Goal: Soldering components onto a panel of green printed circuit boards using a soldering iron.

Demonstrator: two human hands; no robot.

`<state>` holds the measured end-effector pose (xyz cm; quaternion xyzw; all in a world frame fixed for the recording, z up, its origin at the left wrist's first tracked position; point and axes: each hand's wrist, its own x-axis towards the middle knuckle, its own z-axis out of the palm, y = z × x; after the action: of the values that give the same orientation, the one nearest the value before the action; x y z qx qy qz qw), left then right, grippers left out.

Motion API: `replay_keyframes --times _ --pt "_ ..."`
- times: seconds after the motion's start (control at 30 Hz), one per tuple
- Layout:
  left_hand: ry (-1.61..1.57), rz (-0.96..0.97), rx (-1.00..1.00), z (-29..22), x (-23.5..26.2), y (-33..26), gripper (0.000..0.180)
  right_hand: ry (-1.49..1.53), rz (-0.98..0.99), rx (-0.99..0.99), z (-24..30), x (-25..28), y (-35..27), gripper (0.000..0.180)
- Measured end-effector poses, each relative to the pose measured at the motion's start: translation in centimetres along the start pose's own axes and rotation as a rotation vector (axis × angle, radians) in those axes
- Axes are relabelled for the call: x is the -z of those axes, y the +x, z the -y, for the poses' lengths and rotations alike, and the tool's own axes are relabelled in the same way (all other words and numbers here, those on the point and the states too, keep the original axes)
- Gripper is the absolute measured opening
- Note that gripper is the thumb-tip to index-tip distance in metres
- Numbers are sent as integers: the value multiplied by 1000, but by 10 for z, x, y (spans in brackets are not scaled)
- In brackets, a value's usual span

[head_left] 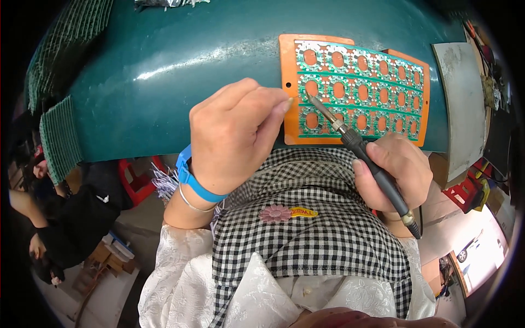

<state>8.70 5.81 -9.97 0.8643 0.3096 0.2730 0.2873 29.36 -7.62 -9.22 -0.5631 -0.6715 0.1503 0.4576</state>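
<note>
A panel of green circuit boards (350,76) with rows of round openings lies in an orange holder (291,123) on the table. My right hand (396,172) is closed round the black handle of a soldering iron (358,145). The iron's tip rests at or just above the left end of the middle row; contact is hard to tell. Just left of the panel, my left hand (235,128) is pinched, thumb against forefinger. A thin wire seems to run from its fingertips toward the iron's tip, though it is very faint.
Beneath the holder is a green table (180,60). Stacked green boards (60,134) stand at its left edge, and a grey metal plate (465,104) at its right. Bundled thin wires (165,181) hang beside my left wrist. Another person (82,218) sits at the far left, near a red stool (135,183).
</note>
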Motion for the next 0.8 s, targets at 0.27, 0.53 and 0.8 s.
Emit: replay_keyframes --times 0.27,0.53,0.8 --pt "4 -6 -34 5 -11 2 8 -21 21 19 1 -1 1 27" --pt "-2 25 -51 4 -10 1 9 -49 44 -15 7 3 5 26" --pt "-86 -50 28 -4 -5 2 10 15 -175 -70 -4 12 -10 27"
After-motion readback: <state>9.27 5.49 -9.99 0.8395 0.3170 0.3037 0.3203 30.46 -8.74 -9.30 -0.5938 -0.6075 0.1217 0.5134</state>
